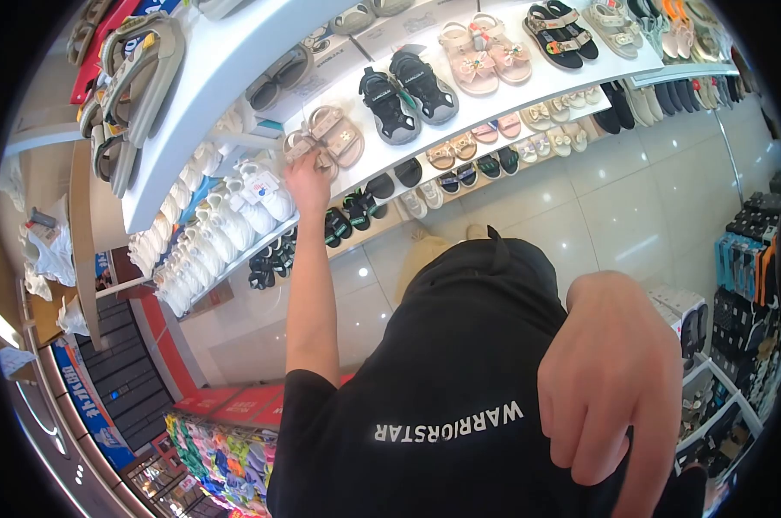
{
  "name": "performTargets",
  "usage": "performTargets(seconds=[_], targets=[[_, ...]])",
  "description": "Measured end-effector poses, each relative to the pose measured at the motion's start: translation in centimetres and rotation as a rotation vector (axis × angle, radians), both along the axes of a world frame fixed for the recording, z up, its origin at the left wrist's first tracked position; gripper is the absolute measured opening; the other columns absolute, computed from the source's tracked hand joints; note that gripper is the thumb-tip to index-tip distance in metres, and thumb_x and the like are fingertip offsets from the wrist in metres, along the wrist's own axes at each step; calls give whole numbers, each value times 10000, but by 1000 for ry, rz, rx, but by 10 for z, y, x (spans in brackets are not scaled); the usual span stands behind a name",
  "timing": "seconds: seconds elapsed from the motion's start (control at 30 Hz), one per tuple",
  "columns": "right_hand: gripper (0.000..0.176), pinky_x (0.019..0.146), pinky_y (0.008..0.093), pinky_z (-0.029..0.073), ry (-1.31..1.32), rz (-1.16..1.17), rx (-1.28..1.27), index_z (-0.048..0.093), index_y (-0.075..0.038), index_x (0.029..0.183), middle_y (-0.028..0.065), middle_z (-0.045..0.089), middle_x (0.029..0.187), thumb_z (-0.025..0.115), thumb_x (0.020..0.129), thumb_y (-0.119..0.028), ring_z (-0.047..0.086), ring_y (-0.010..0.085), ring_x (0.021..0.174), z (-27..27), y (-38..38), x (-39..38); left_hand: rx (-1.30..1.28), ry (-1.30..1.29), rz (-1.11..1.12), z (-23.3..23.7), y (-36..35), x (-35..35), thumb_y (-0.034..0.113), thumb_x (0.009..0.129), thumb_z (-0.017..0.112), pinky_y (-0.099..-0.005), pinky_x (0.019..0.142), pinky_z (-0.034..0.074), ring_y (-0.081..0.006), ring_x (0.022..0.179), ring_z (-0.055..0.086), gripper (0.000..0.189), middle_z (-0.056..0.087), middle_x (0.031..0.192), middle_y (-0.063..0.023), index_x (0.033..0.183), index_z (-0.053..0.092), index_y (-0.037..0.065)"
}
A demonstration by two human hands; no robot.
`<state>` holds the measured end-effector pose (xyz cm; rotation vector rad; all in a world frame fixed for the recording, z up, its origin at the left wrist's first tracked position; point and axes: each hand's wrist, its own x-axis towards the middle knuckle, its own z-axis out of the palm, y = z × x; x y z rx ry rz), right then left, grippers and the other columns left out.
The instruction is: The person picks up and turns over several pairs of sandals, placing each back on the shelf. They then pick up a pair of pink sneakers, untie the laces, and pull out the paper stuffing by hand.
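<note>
My left hand (308,183) reaches out to the white display shelf, its fingers closed on the nearer of two pink sandals (301,148). The matching pink sandal (342,138), with a small flower on its strap, stands right beside it. My right hand (610,371) is raised close to the camera, in front of my black T-shirt (442,363). Its fingers are curled in, except one that stretches downward, and no object shows in it. Nearest to the left hand on the shelf are black sport sandals (408,93).
Further along the white shelf (529,86) stand pink bow sandals (484,56) and black strap sandals (560,34). White sneakers (226,220) fill a rack at left. More shoes line lower shelves above the tiled floor (615,198). A rack (744,276) of dark footwear stands at right.
</note>
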<state>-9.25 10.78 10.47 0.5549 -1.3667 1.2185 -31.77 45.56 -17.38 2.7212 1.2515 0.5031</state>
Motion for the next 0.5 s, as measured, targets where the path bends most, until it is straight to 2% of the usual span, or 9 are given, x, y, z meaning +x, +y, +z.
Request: performTargets(seconds=[0.07,0.13,0.2,0.3,0.5], targets=[[252,443,256,319,15,-6,-75,637,38,1111,52,410,716,452,988,-80,413,148,544,-7,-9,-3,-26,21,22,1,-4,5,80,764,660,-534,987,404,-383,1172,504,421,649,1214,-119,1182,688,121],[258,444,258,319,11,10,-64,636,36,1114,53,409,716,448,990,-89,412,150,545,-6,-6,-2,-48,43,50,8,-12,14,132,765,691,-571,999,381,-383,1188,496,436,634,1239,-125,1201,680,134],[264,445,260,320,8,30,-57,636,34,1117,55,408,715,443,993,-98,410,152,546,-6,-4,-2,-63,82,124,11,-20,22,250,758,745,-624,1014,321,-370,1223,476,490,594,1280,-125,1234,665,162],[262,437,263,314,47,20,-12,642,29,1109,75,438,722,444,991,-95,415,160,537,-6,-2,2,-78,114,142,8,-19,24,312,765,760,-621,1017,297,-344,1244,465,500,570,1291,-109,1238,667,180],[278,432,259,300,77,-71,-70,684,13,1083,114,488,737,442,990,-87,430,161,523,-6,-8,14,-48,121,135,-7,-10,21,323,748,770,-585,1021,308,-327,1232,477,516,585,1260,-109,1232,670,175]])
